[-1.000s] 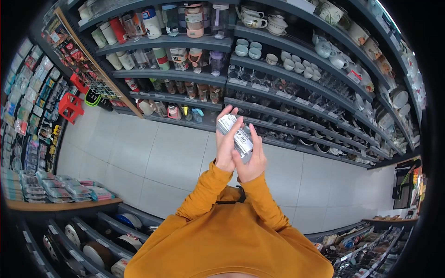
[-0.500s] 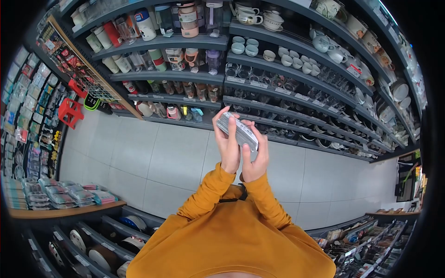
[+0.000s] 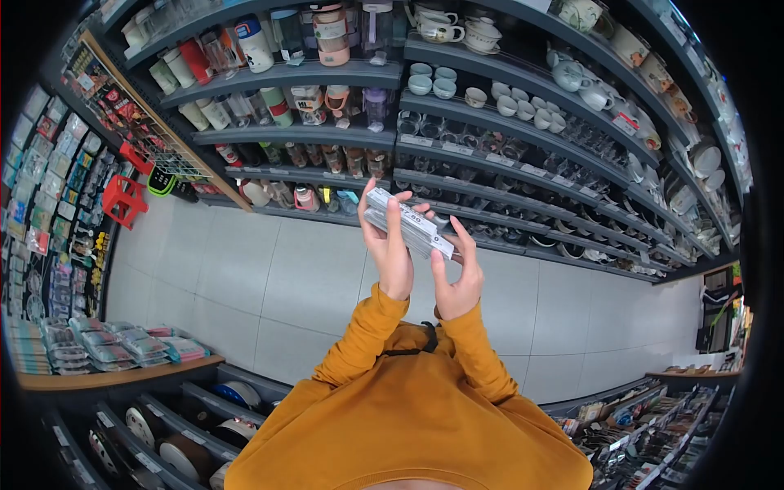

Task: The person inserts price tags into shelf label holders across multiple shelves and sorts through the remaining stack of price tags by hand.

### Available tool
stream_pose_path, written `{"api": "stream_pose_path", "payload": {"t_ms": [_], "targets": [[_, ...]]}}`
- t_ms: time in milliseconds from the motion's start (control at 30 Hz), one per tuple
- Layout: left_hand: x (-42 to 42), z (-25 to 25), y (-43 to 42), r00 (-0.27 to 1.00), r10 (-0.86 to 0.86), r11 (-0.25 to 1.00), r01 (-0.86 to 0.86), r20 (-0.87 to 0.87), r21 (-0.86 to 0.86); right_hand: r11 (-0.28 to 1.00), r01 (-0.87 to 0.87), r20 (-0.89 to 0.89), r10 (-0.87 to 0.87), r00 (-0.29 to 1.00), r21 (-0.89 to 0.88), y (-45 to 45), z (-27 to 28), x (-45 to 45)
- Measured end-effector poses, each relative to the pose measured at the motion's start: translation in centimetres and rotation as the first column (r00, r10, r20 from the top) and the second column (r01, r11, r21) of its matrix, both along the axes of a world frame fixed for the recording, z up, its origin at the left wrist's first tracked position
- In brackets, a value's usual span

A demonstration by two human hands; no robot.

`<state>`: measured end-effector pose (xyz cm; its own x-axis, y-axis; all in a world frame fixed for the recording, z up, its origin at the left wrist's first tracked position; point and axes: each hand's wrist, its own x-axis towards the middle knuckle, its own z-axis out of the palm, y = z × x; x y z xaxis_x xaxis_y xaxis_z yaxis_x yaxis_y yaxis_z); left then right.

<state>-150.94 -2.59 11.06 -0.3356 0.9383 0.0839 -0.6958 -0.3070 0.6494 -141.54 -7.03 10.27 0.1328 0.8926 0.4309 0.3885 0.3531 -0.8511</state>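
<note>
A stack of price tags, seemingly in clear plastic holders, is held up in front of my chest. Printed figures show on the white faces, too small to read fully. My left hand grips the stack's left end, thumb across the front and fingers behind. At the right end, my right hand pinches the tags between its thumb and fingers. The tags there sit staggered, with one front strip offset from the others.
Ahead stands a shelf of tumblers, pale cups and teapots. A red stool is on the tiled floor at left. Pans fill the near-left rack; packaged goods lie above it.
My hands have moved slightly apart, the left one up and leftward. The tags, squared together before, are now spread lengthwise so a second printed face shows.
</note>
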Motion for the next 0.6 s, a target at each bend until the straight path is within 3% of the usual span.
{"api": "stream_pose_path", "payload": {"t_ms": [167,600], "targets": [[-0.4,-0.2,0.2,1.0,0.016,1.0,-0.016,0.027,-0.008,0.999,-0.006,0.114,0.002,0.993,0.031,0.2,0.0,0.1],[-1.0,0.0,0.6,0.995,0.066,0.993,-0.058,0.078,-0.1,0.996,-0.032,0.137,0.02,0.99,0.085,0.7,0.3,0.4]]}}
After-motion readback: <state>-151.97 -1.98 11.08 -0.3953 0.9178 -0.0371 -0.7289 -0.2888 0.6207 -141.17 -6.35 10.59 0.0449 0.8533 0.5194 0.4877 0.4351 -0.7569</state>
